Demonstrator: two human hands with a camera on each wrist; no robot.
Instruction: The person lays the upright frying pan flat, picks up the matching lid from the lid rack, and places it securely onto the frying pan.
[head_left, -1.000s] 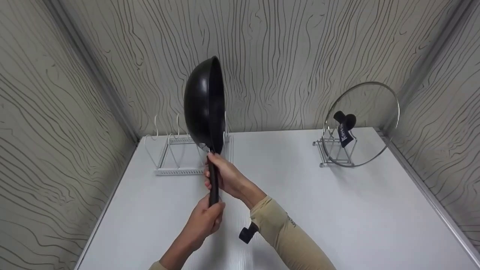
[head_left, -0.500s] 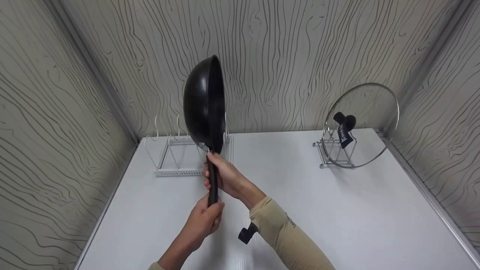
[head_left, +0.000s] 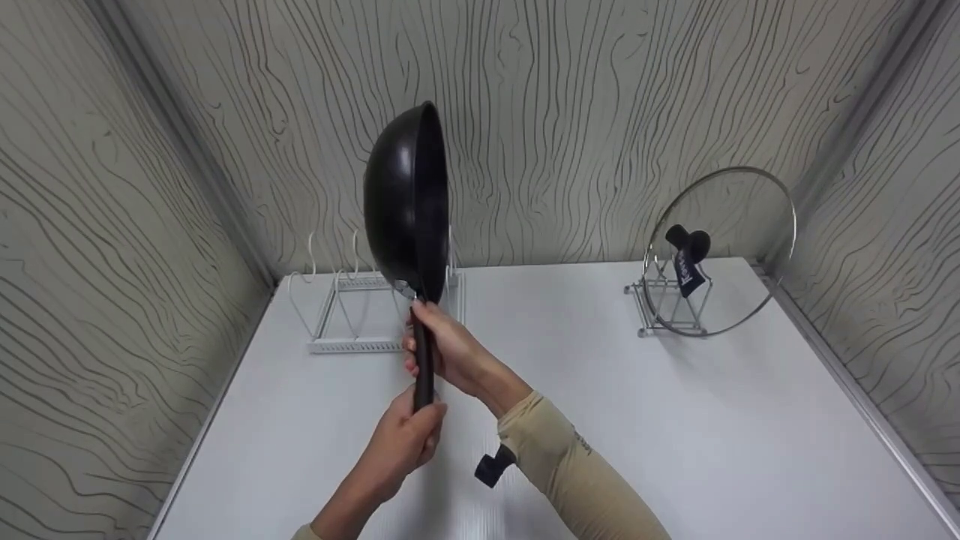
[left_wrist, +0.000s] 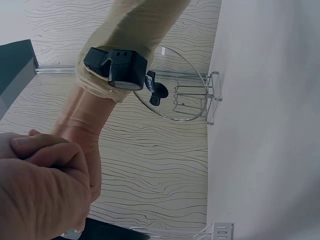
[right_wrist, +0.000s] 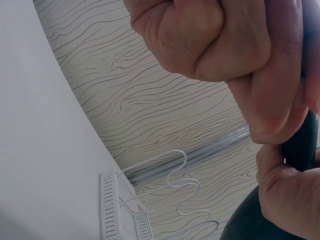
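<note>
Wok is being gripped by handle: left hand curled near, right hand curled far. Glass lid is being held in wire stand, right.

Left hand and right hand bare; tan sleeves.
Right cuff wrinkles; small dark lettering shows nearby; boxy black camera.

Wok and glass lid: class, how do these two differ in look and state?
The wok is opaque black; the glass lid is see-through. The wok is held by its handle; the glass lid stands in a wire rack. Both are turned on edge.
</note>
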